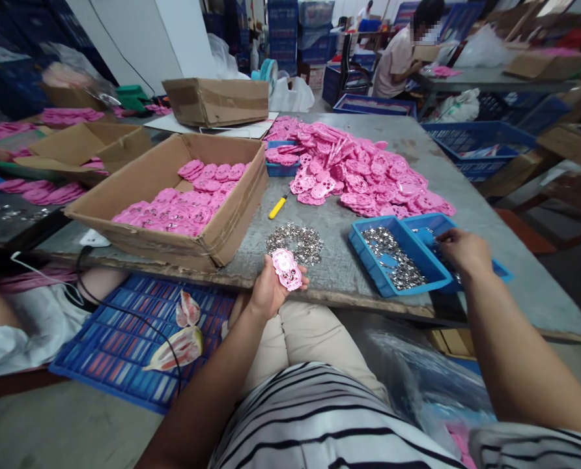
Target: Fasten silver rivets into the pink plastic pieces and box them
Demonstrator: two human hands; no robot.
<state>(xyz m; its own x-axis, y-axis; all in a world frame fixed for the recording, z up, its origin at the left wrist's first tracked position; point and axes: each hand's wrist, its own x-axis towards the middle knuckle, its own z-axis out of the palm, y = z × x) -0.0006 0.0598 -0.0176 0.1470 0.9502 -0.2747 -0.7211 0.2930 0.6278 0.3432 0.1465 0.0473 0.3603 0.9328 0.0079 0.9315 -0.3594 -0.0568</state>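
My left hand [266, 290] is closed around a pink plastic casing [288, 269], its face turned up, with small shiny pieces at its lower end. It is held at the table's near edge, just in front of a pile of small metal parts [300, 241]. My right hand [469, 253] reaches into the right blue tray [500, 270], fingertips drawn together; whatever they pinch is too small to make out. Beside it, the left blue tray [395, 291] holds many small metal parts. A large heap of pink casings [359, 163] lies farther back.
A cardboard box [236, 221] with rows of pink casings stands left. A yellow-handled screwdriver [277, 208] lies beside it. Behind is a small blue bin [283, 170]. Fruit peel [180, 348] rests on a blue crate [124, 352] below. Another person [393, 65] sits at a far table.
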